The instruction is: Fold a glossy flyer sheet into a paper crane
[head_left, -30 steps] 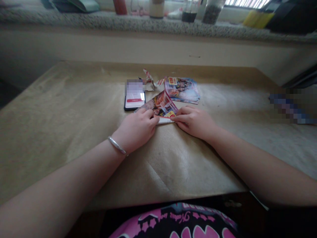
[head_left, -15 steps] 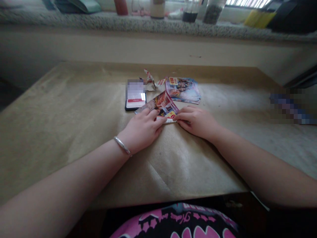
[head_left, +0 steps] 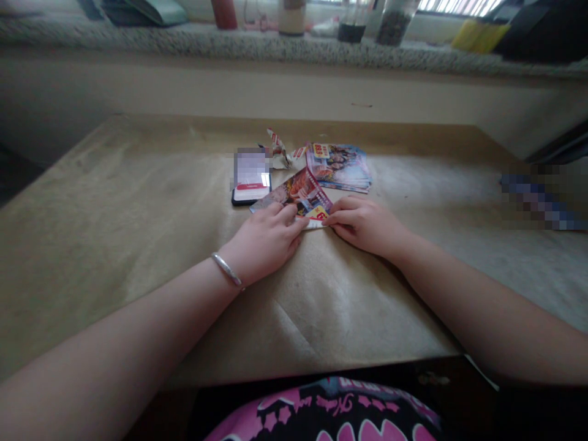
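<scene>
Head view, sole entry.

Pose. Left forearm (head_left: 138,324): slanting in from lower left, silver bangle (head_left: 226,269) at wrist. Left hand (head_left: 271,237): at centre, palm down, low over the table (head_left: 160,184). Right forearm (head_left: 478,303): slanting in from lower right. Right hand (head_left: 365,225): right of centre, low to the cover, fingers bent and pointing left.

Edges and room. Near table edge: across lower frame, just above a pink-and-black shirt (head_left: 321,410). Far edge: upper middle, against the wall (head_left: 275,92), with speckled sill (head_left: 229,43) above. Side edges: slanting, upper left and upper right. Room: broad stretches of creased cover at left and right of frame, plus a wedge between forearms at lower middle. Closer bounds ahead of hands: phone (head_left: 250,191), left of centre; folded paper (head_left: 280,154), upper middle; flyer stack (head_left: 342,164), right of upper middle.

Hands. Apart from each other, narrow gap between left thumb and right fingertips. Left: fingers close together, lightly bent, laid on the leaflet (head_left: 301,190), thumb along its white near strip; grip underneath hidden. Right: thumb and forefinger pinched on the leaflet's near right corner, remaining fingers curled.

Leaflet: centre of frame, on the table, peak toward the top; just beside phone and stack, contact with either uncertain.
</scene>
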The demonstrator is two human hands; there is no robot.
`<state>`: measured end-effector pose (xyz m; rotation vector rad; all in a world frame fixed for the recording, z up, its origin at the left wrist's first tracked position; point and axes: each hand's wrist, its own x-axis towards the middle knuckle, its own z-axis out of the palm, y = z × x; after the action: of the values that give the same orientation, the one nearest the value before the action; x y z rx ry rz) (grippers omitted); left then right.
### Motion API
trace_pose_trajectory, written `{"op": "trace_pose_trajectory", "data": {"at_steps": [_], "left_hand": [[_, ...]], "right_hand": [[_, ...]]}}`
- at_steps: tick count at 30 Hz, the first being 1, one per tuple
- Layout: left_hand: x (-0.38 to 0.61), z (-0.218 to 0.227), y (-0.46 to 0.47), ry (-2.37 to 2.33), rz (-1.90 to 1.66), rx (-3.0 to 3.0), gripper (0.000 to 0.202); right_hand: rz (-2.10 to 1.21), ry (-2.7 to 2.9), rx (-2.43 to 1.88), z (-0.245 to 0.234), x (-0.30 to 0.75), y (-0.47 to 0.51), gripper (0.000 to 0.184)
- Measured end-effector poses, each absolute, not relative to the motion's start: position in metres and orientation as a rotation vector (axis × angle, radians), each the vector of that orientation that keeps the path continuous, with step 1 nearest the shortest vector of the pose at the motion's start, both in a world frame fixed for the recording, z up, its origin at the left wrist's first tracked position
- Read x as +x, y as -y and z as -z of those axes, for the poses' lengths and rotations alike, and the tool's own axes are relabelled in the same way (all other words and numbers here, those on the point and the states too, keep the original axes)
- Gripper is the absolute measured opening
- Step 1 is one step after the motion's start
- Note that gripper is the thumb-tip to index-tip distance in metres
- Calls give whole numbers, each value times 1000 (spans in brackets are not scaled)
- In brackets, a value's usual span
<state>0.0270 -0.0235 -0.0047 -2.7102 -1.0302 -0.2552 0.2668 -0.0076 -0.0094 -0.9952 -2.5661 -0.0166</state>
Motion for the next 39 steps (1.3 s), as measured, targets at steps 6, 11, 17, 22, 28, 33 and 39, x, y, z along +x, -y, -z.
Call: {"op": "trace_pose_trajectory", "data": {"at_steps": [6, 11, 17, 22, 28, 33, 39], "left_hand": [[28, 4, 22, 945, 188, -2736, 38], [27, 2, 23, 933, 182, -2731, 41], [27, 3, 25, 930, 212, -2721, 39], [27, 3, 25, 922, 225, -2708, 39], [27, 3, 25, 919, 223, -2703, 39], [27, 3, 26, 915, 215, -2698, 40], [27, 1, 26, 916, 210, -2703, 39]], "right_hand": [[-45, 2542, -998, 11, 267, 6, 22], [-112, 2500, -991, 13, 267, 4, 21], [-58, 2556, -991, 11, 268, 6, 23], [-4, 2607, -959, 10, 271, 7, 25], [6, 2622, -853, 10, 273, 5, 26], [72, 2677, -850, 7, 273, 5, 25], [169, 2757, -900, 0, 274, 6, 25]]}}
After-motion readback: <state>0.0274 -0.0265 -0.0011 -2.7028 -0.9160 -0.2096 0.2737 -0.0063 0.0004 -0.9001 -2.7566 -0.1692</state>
